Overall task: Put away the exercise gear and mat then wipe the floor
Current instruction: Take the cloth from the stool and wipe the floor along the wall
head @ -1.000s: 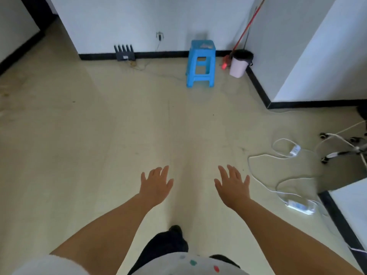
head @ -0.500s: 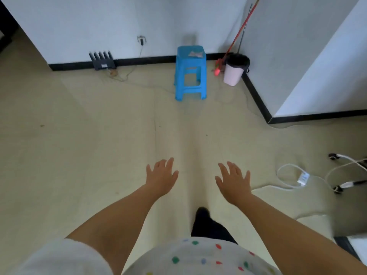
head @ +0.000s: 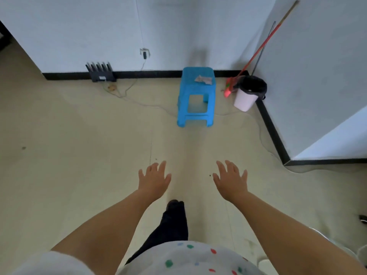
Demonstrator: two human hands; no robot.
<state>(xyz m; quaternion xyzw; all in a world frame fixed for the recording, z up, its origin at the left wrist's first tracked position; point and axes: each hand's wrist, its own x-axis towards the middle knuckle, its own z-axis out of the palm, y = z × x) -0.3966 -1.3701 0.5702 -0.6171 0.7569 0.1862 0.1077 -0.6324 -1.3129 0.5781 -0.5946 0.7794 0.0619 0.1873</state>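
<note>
My left hand (head: 154, 178) and my right hand (head: 230, 180) reach forward over the cream floor (head: 79, 155), palms down, fingers spread, holding nothing. Ahead stands a blue plastic stool (head: 196, 96) against the wall, with a crumpled grey cloth (head: 203, 79) on its seat. A red-handled mop (head: 256, 50) leans in the corner to the stool's right, its head by the floor. No exercise gear or mat is in view.
A pink bin with a black liner (head: 249, 93) sits in the corner beside the mop. A black router (head: 100, 73) and thin cables (head: 127, 94) lie along the baseboard at left. A wall corner (head: 286, 159) juts out at right. My dark-clad foot (head: 174, 207) is below my hands.
I have walked forward toward the stool, which now looks nearer. The cables and chargers at right have slid out of view. Both hands stay spread and empty.
</note>
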